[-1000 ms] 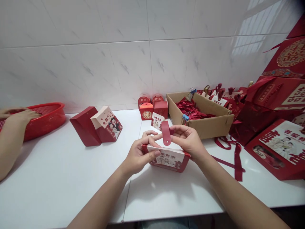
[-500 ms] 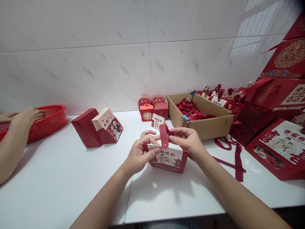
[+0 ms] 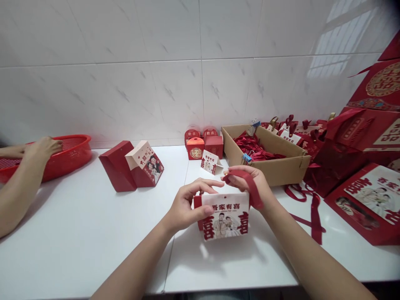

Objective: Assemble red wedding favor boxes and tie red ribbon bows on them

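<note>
A small red gift box (image 3: 199, 212) stands in front of me, with a white printed card (image 3: 226, 223) folded over its top and hanging down its near face. My left hand (image 3: 186, 206) grips the box's left side, thumb pressed on the card and fingers over the top. Between the thumb and fingers of my right hand (image 3: 254, 180) is a red ribbon (image 3: 255, 195), bent in a loop above the box's right corner. A small hole shows near the card's top edge. The ribbon's ends are partly hidden by my fingers.
A cardboard box (image 3: 275, 171) of red ribbons is behind my right hand. Small red boxes (image 3: 214, 146) and a folded card (image 3: 211, 162) stand near the wall. Two slanted boxes (image 3: 118, 168) lie left. Another person's hand (image 3: 46, 148) is in a red basket (image 3: 71, 160). Large boxes (image 3: 353, 208) crowd the right.
The ribbon has come away from the card's top and moved right in my right hand. The card now hangs lower over the box's front. My left hand still grips the box.
</note>
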Demonstrator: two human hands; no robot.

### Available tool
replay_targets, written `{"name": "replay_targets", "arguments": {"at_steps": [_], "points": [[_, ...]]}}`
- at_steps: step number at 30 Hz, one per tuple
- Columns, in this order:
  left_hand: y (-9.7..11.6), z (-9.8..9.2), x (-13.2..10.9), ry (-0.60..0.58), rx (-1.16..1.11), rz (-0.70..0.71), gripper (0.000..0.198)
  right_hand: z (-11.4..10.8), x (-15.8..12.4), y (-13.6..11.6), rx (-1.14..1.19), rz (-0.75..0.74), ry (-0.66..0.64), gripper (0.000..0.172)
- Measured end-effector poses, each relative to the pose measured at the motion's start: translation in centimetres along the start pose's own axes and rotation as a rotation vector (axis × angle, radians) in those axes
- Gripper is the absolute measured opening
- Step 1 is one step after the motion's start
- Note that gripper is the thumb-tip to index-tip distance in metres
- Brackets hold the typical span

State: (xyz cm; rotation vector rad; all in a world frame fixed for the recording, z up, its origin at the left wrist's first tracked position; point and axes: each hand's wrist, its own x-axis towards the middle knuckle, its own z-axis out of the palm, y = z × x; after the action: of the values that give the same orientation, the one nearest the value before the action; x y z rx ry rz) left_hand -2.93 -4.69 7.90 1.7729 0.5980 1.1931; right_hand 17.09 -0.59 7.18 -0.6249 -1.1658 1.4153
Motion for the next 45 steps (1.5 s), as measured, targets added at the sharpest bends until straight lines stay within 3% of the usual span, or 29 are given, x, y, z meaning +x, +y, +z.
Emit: {"name": "replay_targets", "arguments": {"at_steps": [2,4,7,10,13,18,24,31,36,39,45], "points": [[0.1,0.0,0.1,-0.019,-0.114,-0.028,0.059,-0.2,0.4,-0.2,0.036,0.036,-0.037,0.029],[0.1,0.1,0.3,0.054,-0.257,-0.103,0.065,-0.1,0.9,-0.2,0.046,0.111,-0.135,0.037],[0.0,0.3,0.8,0.286,-0.349,-0.264,0.036,0.8,1.5,0.1,0.016,0.24,-0.258,0.032],[0.0,0.3,1.2,0.42,-0.307,-0.377,0.026,2.4,1.4,0.7,0.068,0.277,-0.222,0.029],[-0.2,-0.1,1.4,0.466,-0.252,-0.39,0.028,3.7,1.3,1.3,0.087,0.215,-0.166,0.03],[-1.2,-0.8,1.4,0.483,-0.223,-0.388,0.025,3.8,2.3,2.3,-0.088,0.103,-0.123,0.029],[-3.1,-1.6,1.5,0.488,-0.072,-0.285,0.018,3.8,4.2,3.5,-0.333,-0.047,-0.166,0.024],[-4.6,-1.4,1.8,0.629,-0.081,-0.263,0.023,3.9,5.2,6.3,-0.433,-0.127,-0.025,0.025],[-4.3,-1.7,1.7,0.6,-0.105,-0.329,0.024,3.1,5.6,7.7,-0.566,-0.336,0.059,0.018],[-4.4,-1.7,1.7,0.581,-0.15,-0.326,0.028,2.9,5.7,8.1,-0.587,-0.345,0.056,0.016],[-4.7,-1.3,1.8,0.684,-0.042,-0.265,0.025,3.2,5.2,8.1,-0.611,-0.341,0.036,0.012]]}}
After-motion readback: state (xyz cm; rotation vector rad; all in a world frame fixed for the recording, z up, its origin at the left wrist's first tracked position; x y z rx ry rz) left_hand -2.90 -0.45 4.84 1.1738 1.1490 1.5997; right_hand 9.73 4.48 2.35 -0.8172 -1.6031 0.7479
